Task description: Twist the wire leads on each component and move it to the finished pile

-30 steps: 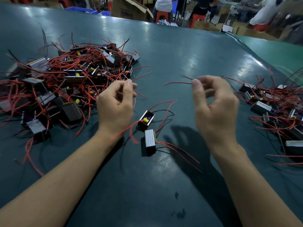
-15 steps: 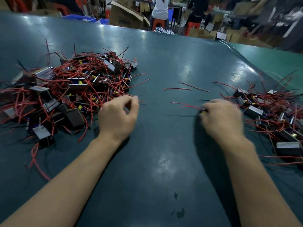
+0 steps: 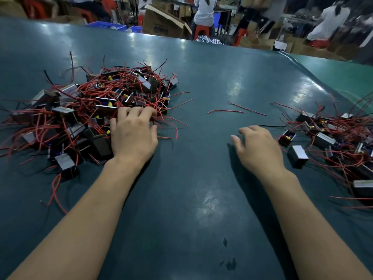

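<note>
A wide green table (image 3: 201, 77) is filling most of the view, and on its left a big tangled heap of unfinished components (image 3: 84, 110), small dark blocks trailing red and black leads, is sprawling well apart from the smaller finished pile (image 3: 331, 142) lying along the right side. Between them the left hand (image 3: 133, 136) is reaching into the near edge of the big heap, its fingers (image 3: 139, 112) bent down among the red wires; whether they are already pinching a lead or a block I cannot tell, since the fingertips are hidden in the tangle. The right hand (image 3: 258, 146) is hovering low over bare table just beside the finished pile, fingers loosely curled and holding nothing. Nearest to it two components are lying at the pile's edge, a silver-faced block (image 3: 298, 158) and a smaller open-framed one (image 3: 286, 137). Two loose red wire offcuts (image 3: 226, 111) are resting on the table between the piles. Judging by their look, each component is probably a light, rigid little body, while the leads are thin, springy and quick to snag on neighbours, so pulling by a wire is likely dragging several pieces along. Taking the next one by its block, lifting it free of the heap, then pinching the two leads near their free ends for twisting seems the safer hold; tugging hard at the root of a lead could be straining its joint.
</note>
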Demonstrator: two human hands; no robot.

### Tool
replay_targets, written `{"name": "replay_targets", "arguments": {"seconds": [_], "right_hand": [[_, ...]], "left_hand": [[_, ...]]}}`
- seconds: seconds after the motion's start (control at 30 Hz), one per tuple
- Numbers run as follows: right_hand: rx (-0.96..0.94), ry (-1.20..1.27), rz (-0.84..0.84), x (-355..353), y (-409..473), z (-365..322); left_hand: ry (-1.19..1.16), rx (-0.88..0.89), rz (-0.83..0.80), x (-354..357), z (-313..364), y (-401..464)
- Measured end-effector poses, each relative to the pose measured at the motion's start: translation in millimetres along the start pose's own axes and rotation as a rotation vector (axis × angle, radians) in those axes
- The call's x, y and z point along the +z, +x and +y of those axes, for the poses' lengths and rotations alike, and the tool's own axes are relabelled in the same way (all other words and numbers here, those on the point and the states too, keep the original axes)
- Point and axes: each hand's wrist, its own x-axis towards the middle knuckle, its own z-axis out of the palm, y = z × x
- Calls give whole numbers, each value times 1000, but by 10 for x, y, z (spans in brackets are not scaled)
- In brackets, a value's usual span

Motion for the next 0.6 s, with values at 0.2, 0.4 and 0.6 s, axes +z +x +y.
{"name": "replay_targets", "arguments": {"seconds": [0.2, 0.4, 0.6], "right_hand": [[462, 70, 11, -138, 44, 409], [177, 117, 178, -132, -83, 88], [-338, 331, 47, 27, -222, -336]], "left_hand": [[10, -106, -4, -18, 8, 0], [203, -105, -18, -46, 52, -62], [-187, -71, 118, -117, -43, -87]]}}
